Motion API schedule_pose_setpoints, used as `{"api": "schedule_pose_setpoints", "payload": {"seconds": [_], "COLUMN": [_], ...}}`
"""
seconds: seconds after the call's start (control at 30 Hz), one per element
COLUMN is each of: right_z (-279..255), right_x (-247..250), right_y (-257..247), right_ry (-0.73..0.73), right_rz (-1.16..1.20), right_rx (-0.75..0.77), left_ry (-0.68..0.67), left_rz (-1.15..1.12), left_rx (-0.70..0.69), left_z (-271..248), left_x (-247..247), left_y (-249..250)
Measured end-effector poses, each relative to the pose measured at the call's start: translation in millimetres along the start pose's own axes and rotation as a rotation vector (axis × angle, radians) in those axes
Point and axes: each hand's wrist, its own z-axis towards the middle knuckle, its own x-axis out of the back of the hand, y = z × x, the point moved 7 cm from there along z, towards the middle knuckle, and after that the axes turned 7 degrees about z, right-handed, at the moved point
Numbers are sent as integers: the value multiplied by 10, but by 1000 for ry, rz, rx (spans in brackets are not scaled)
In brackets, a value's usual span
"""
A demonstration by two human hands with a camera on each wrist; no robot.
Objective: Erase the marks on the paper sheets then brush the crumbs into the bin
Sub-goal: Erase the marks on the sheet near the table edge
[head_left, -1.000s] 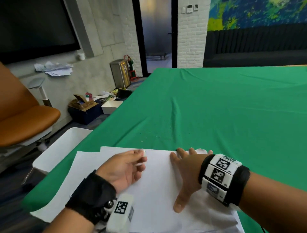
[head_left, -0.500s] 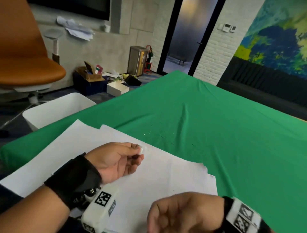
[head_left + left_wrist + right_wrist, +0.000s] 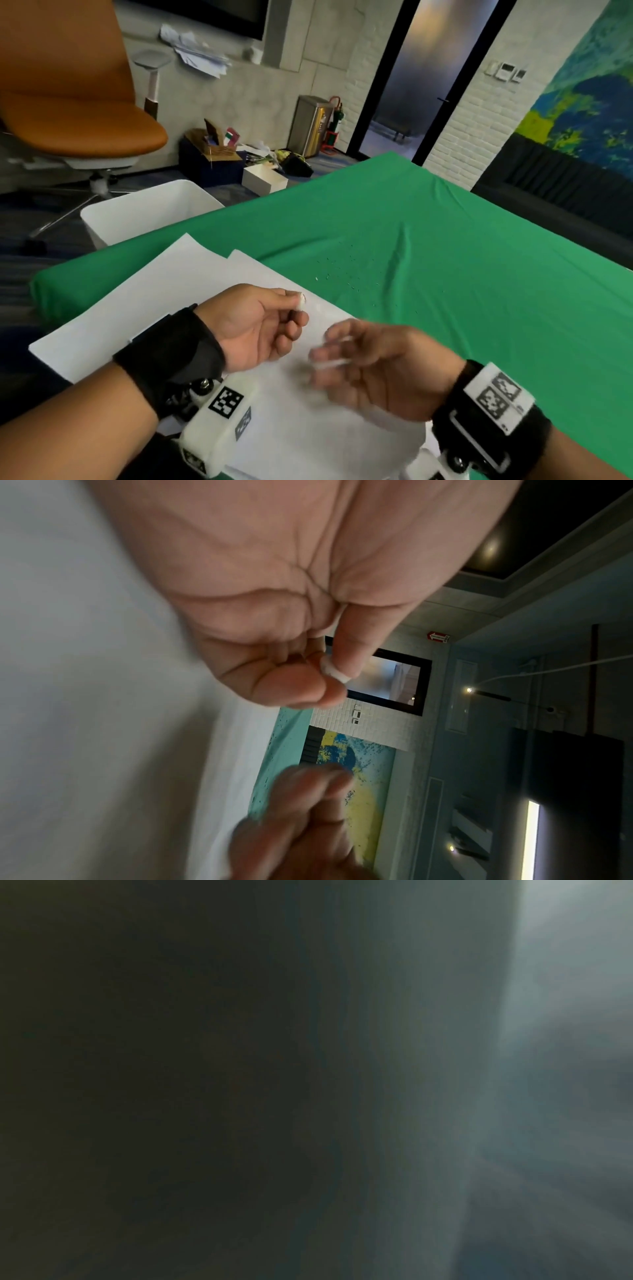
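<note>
Several white paper sheets point(image 3: 154, 308) lie overlapped on the green table cover point(image 3: 462, 274) at its near left corner. My left hand point(image 3: 297, 305) hovers over them and pinches a small white eraser point(image 3: 301, 303) between thumb and finger; the left wrist view shows the eraser point(image 3: 335, 671) at the thumb tip. My right hand point(image 3: 337, 356) is above the sheets just right of the left hand, blurred, fingers loosely spread with nothing seen in them. Eraser crumbs point(image 3: 342, 269) are scattered on the cloth beyond the sheets. The right wrist view is dark and blurred.
A white bin point(image 3: 144, 212) stands on the floor against the table's left edge. An orange chair point(image 3: 78, 120) is farther left, with boxes point(image 3: 212, 161) and a metal bin point(image 3: 311, 126) by the wall.
My right hand left its flat press on the sheets, drew back toward me, then came up beside the left hand. The left hand kept pinching the eraser. The head view turned left.
</note>
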Motion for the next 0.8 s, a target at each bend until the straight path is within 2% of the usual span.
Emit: {"api": "schedule_pose_setpoints", "payload": {"seconds": [0.03,0.07,0.1,0.13,0.17,0.23,0.27,0.3,0.37,0.5,0.57,0.63,0.73,0.8], "right_z": [19,54,111,196,263,217,163,123,75,6,-161,-389,-800,-1009], "right_x": [-73,-71,-38,79,270,712,812,811,580,-53,-42,69,136,32], "right_y": [140,179,159,77,-75,-493,-686,-807,-867,-489,-541,-885,-1565,-1824], "right_ry": [-105,-120,-84,36,205,562,631,626,513,139,70,124,220,234], "right_rz": [-105,-167,-152,-75,47,222,291,374,382,-130,-275,-230,12,77], "right_rx": [-101,-139,-151,-106,8,357,487,554,524,100,45,128,442,614], "left_ry": [2,1,-2,-5,-6,-3,0,5,8,13,11,7,8,9], "left_rz": [-6,-14,-19,-19,-16,-8,-5,-5,-6,3,5,-11,-8,-13], "left_rx": [1,0,0,3,9,18,19,18,14,18,15,11,11,10], "left_z": [9,12,13,11,7,2,-1,-5,-7,-5,-3,-2,3,11], "left_x": [6,7,11,10,10,11,11,14,15,15,6,17,27,34], "left_y": [0,3,4,2,-2,-8,-7,-3,-3,1,7,3,-1,3]}}
